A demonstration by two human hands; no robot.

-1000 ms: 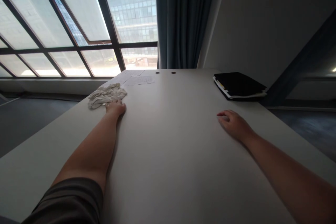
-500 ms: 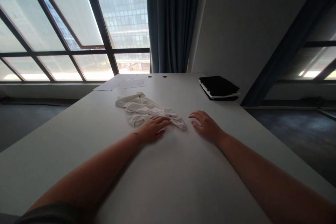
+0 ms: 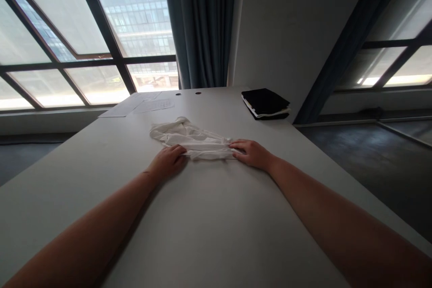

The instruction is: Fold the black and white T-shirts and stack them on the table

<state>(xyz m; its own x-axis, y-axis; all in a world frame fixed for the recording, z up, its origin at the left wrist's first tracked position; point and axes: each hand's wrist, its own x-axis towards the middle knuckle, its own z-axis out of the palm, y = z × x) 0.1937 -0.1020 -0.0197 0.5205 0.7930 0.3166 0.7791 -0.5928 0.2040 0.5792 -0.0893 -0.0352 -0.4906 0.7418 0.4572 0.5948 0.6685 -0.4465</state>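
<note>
A crumpled piece of thin white cloth (image 3: 202,140) lies on the white table (image 3: 216,216), its near edge pulled fairly straight between my two hands. My left hand (image 3: 168,160) is closed on the near left corner of the cloth, fingers curled over it. At the right end, my right hand (image 3: 251,153) pinches the cloth between thumb and fingers. The far left part of the cloth stays bunched in folds. What kind of cloth piece it is cannot be made out.
A black folder (image 3: 266,103) with papers inside lies at the table's far right. Sheets of paper (image 3: 135,104) lie at the far left. Beyond the table hang dark blue curtains (image 3: 202,27) beside large windows (image 3: 138,13).
My left hand has moved left and closed on the cloth's near corner. My right hand, which was apart from the cloth, now grips its right end. The near edge is straighter. The view has shifted right.
</note>
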